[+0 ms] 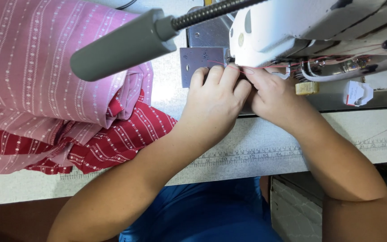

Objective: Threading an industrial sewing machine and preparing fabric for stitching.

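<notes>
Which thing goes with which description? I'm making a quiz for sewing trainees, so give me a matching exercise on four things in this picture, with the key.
Things:
1. lamp head
2. folded fabric
3. sewing machine
4. ruler strip

Descriptions:
A. white, above both hands
B. grey, on a flexible neck
C. printed along the table's front edge
D. red and pink with white dotted stripes, left of the hands

Pairs: 1-B, 2-D, 3-A, 4-C

The left hand and right hand meet at the needle area, pinching a thin red thread.
</notes>
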